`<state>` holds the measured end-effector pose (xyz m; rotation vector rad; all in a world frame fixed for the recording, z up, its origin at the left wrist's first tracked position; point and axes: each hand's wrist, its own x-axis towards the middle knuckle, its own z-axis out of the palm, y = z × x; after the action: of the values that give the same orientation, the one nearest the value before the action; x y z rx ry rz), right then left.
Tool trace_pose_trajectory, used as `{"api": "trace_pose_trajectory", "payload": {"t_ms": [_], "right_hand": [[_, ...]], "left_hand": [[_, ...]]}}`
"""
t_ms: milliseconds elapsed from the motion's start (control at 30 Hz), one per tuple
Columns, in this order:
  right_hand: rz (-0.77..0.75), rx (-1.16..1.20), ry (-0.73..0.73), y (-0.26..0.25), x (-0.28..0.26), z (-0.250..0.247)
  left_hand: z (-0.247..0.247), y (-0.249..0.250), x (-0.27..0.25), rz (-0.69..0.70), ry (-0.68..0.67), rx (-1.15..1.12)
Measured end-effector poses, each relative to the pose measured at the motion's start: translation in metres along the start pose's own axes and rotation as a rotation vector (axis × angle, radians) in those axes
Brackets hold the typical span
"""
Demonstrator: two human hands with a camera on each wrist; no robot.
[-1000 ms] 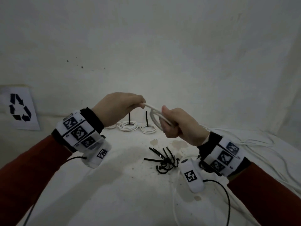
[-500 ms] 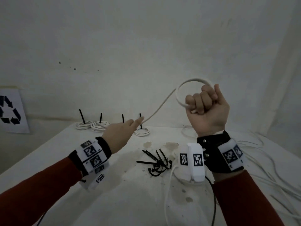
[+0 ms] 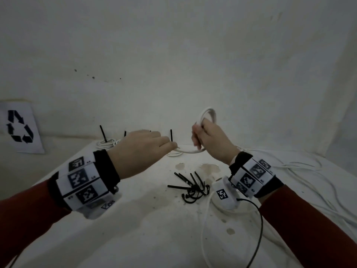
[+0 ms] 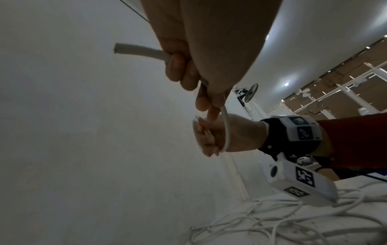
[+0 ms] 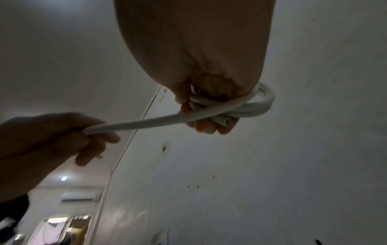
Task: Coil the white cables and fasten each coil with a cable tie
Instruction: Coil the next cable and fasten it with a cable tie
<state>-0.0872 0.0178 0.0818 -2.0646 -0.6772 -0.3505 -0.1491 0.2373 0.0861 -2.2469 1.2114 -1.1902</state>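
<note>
My right hand point(image 3: 207, 141) is raised above the table and grips a small coil of white cable point(image 3: 208, 115), its loops showing in the right wrist view as the coil point(image 5: 254, 106). My left hand point(image 3: 148, 149) pinches the free stretch of the same cable point(image 3: 190, 151) just left of the right hand. In the left wrist view the cable end point(image 4: 134, 51) sticks out past my left fingers point(image 4: 178, 68). A heap of black cable ties point(image 3: 191, 187) lies on the white table point(image 3: 135, 238) below my hands.
Finished white coils point(image 3: 107, 143) with upright black ties stand in a row at the table's back edge. Loose white cables point(image 3: 313, 171) trail over the right side. A recycling sign point(image 3: 19, 126) leans at the left against the wall.
My right hand has come down and turned over with the coil. My left hand, open and pointing half a second ago, has closed on the free cable and moved toward the right hand.
</note>
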Motion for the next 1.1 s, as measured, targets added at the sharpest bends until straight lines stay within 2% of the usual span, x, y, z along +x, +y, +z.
{"api": "trace_pose_trajectory", "payload": {"t_ms": [100, 200, 300, 400, 500, 633, 767, 833, 900, 967, 1100], "right_hand": [[0.034, -0.141, -0.181, -0.004, -0.008, 0.004], [0.045, -0.011, -0.262, -0.01, -0.018, 0.005], [0.042, 0.094, -0.313, -0.024, -0.027, 0.005], [0.058, 0.364, -0.36, -0.033, -0.027, 0.007], [0.074, 0.676, -0.399, -0.035, -0.023, 0.011], [0.09, 0.734, -0.246, -0.038, -0.022, 0.02], [0.109, 0.705, 0.093, -0.04, -0.022, 0.029], [0.142, 0.674, 0.274, -0.038, -0.021, 0.034], [0.194, 0.651, 0.396, -0.034, -0.02, 0.039], [0.202, 0.553, 0.45, -0.027, -0.018, 0.043], [0.107, 0.133, 0.406, -0.017, -0.02, 0.054]], "left_hand": [[-0.007, -0.017, 0.002, -0.02, -0.042, -0.043], [-0.007, -0.033, 0.002, -0.055, -0.067, -0.112], [-0.001, -0.038, 0.005, -0.172, 0.011, -0.313], [0.01, -0.03, 0.011, -0.283, 0.14, -0.582], [0.02, -0.012, 0.016, -0.421, 0.242, -0.75], [0.027, 0.017, 0.023, -0.718, 0.382, -0.998], [0.031, 0.031, 0.032, -0.795, 0.471, -1.166], [0.033, 0.036, 0.037, -0.837, 0.458, -1.315], [0.033, 0.039, 0.04, -0.91, 0.415, -1.501], [0.036, 0.038, 0.04, -0.972, 0.353, -1.583], [0.044, 0.035, 0.036, -1.092, 0.227, -1.398]]}}
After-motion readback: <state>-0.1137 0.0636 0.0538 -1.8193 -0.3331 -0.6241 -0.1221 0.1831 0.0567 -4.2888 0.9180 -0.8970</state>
